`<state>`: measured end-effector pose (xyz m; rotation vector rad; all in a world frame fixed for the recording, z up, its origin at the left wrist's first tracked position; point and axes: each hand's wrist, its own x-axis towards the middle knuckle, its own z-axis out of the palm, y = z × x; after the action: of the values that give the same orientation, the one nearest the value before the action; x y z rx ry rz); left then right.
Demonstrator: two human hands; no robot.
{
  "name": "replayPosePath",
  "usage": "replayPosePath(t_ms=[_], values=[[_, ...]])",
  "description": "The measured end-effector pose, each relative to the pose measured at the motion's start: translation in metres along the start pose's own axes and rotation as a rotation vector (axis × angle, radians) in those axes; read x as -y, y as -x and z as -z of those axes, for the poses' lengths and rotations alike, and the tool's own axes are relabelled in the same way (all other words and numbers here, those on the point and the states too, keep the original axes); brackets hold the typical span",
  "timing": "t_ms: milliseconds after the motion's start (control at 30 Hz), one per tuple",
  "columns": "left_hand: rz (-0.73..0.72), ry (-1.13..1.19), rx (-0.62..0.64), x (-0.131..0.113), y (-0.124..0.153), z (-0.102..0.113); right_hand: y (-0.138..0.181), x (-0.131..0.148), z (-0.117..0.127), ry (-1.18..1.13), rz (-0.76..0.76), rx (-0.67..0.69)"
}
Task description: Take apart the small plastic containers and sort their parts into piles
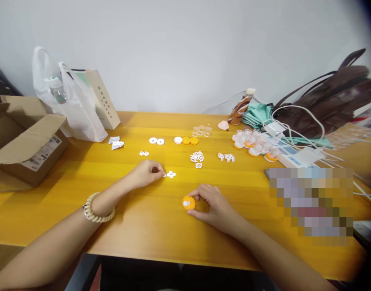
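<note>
My left hand (145, 173) reaches to the middle of the table, thumb and fingertips pinched on a small white disc (164, 175). Beside that disc lies a cluster of several more small white discs (171, 174). My right hand (214, 206) is closer to the table's front edge. Its thumb and fingers grip the rim of a round orange case (193, 200), which has whitish pieces in its middle. Farther back are two small white parts with a knob (143, 153), white rings (156, 141) and orange round shells (190, 140). White openwork gear-like pieces (197, 157) lie behind my right hand.
An open cardboard box (28, 145) and a white plastic bag (82, 109) stand left. Several clear-topped round cases (252, 143), a bottle (241, 107), a brown bag (324, 101) and white cables (306, 113) crowd the right. Foil packets (116, 142) lie left of centre.
</note>
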<state>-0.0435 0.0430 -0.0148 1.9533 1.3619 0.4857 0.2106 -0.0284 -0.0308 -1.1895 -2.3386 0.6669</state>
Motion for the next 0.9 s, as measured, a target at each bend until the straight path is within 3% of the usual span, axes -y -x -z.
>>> replayPosePath(t_ms=[200, 267, 333, 400, 533, 767, 900], values=[[0.029, -0.068, -0.041, 0.0, -0.001, 0.001, -0.001, 0.002, 0.001, 0.0, -0.002, 0.002], [-0.021, -0.101, -0.087, -0.003, 0.001, 0.0, -0.001, 0.002, 0.001, 0.002, -0.008, 0.002], [-0.149, -0.128, -0.157, -0.01, 0.007, -0.003, -0.001, 0.002, 0.001, 0.003, -0.011, 0.002], [-0.329, -0.143, -0.146, -0.021, 0.015, -0.01, -0.001, 0.001, 0.0, 0.004, -0.008, 0.002], [-0.586, -0.188, 0.088, -0.038, 0.028, -0.031, -0.001, -0.003, -0.003, 0.011, -0.003, -0.011], [-0.597, -0.191, 0.089, -0.04, 0.03, -0.048, -0.002, -0.001, -0.004, 0.038, -0.026, -0.031], [-0.557, -0.338, -0.006, -0.045, 0.035, -0.054, -0.002, 0.001, -0.005, 0.046, -0.035, -0.05]])
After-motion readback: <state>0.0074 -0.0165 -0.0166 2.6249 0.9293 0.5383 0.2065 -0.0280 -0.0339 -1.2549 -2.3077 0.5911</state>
